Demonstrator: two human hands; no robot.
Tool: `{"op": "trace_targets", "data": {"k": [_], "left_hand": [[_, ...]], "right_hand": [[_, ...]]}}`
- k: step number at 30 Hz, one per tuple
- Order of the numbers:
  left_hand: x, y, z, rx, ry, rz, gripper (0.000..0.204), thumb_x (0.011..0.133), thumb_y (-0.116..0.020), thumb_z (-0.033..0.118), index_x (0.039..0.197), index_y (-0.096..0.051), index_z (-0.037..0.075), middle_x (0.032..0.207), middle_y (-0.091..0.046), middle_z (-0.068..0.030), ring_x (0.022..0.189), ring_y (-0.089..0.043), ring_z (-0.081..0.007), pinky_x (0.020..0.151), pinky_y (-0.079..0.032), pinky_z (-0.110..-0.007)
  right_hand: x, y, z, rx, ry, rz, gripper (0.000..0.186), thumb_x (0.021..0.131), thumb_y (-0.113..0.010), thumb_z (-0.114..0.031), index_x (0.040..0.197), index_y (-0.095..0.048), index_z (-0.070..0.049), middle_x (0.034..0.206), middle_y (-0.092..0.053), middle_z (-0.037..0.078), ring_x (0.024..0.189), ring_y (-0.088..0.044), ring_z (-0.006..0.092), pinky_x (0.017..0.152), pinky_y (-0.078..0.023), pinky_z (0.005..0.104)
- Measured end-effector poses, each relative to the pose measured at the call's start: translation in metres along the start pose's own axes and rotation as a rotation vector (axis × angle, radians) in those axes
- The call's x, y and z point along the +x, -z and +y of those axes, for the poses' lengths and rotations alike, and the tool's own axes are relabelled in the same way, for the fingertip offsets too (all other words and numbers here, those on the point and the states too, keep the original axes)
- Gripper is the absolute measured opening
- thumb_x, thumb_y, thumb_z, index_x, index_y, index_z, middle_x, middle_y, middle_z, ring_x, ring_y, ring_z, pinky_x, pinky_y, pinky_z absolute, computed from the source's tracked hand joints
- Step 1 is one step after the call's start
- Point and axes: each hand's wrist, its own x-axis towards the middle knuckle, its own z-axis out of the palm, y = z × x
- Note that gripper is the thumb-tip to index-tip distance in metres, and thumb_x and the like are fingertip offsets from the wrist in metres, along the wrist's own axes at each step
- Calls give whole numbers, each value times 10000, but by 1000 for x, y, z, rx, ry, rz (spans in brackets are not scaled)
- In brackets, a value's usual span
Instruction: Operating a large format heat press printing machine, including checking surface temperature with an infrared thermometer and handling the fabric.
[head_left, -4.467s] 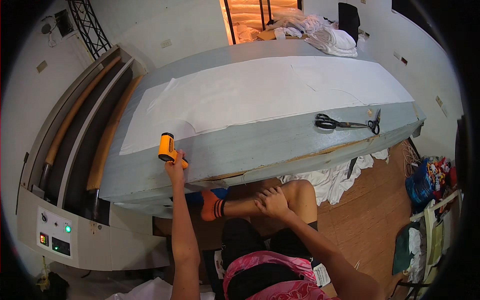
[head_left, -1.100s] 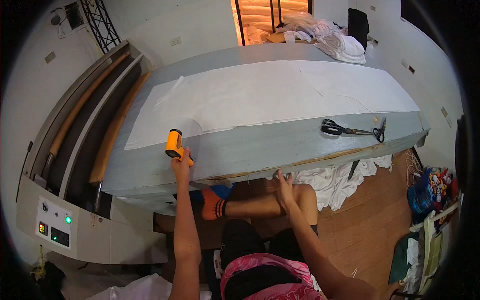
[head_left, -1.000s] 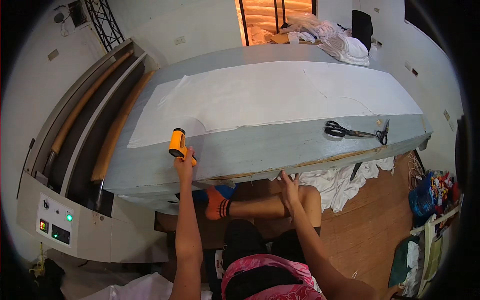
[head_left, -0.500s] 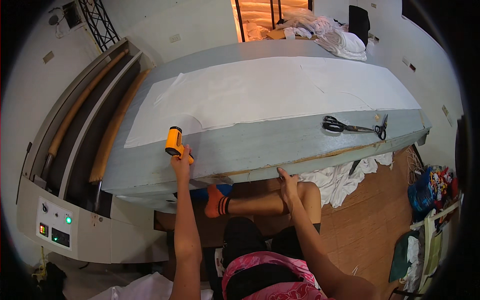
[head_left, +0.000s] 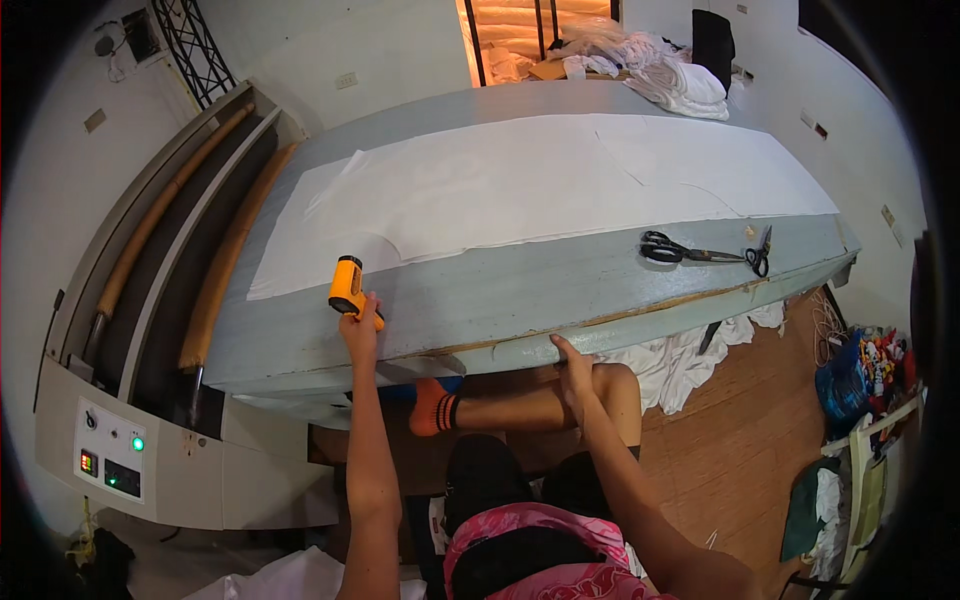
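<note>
My left hand (head_left: 358, 325) is wrapped round the grip of a yellow-and-black pistol-shaped tool (head_left: 346, 285). I hold it over the near left part of a large grey-blue table (head_left: 470, 290), its black end pointing away from me. A long white fabric sheet (head_left: 480, 190) lies across the table, its near left edge just past the tool. At the table's near edge, my right hand (head_left: 574, 375) rests by my raised knee. Its thumb is stretched up against the edge, apart from the fingers, which are partly hidden; nothing shows in this hand.
Black-handled scissors (head_left: 690, 252) lie near the front right edge, beside a smaller black-handled cutter (head_left: 760, 255). On the left stands a roller machine (head_left: 190, 250) with lit controls. Folded white cloth (head_left: 685, 88) sits at the far right corner; more white fabric (head_left: 675, 370) hangs below the table.
</note>
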Motion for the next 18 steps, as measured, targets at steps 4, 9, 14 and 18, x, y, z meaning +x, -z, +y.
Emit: {"op": "trace_targets", "data": {"k": [4,9,14,18], "left_hand": [[-3,-3,-2,-8,7,6,246,932,-732,223,1036,-630,25,901,-685,-36,819,-643,-121,733,-507,-275],[6,-1,-11,26,-39,-27,213,932,-727,219,980,-631,35,855,-663,-18,767,-621,-108,679,-496,-277],[14,0,-10,-22,1,-1,203,928,-730,219,959,-633,43,851,-666,-28,745,-608,-110,666,-484,-279],[8,-7,-7,-57,-2,-2,201,927,-731,217,968,-633,47,849,-671,-33,743,-611,-115,668,-488,-283]], "right_hand": [[14,24,13,128,-195,-132,698,781,-851,-172,1350,-475,-25,1303,-547,86,1192,-526,257,878,-505,382],[10,18,21,182,-131,-100,655,785,-853,-179,1326,-518,-25,1263,-574,84,1183,-533,266,897,-494,419],[-7,12,9,199,-218,-104,604,834,-815,-140,1346,-511,-40,1269,-578,82,1187,-536,246,993,-442,409],[4,30,20,294,-89,-198,528,867,-780,-114,1320,-518,-43,1235,-595,76,1145,-557,233,979,-451,383]]}}
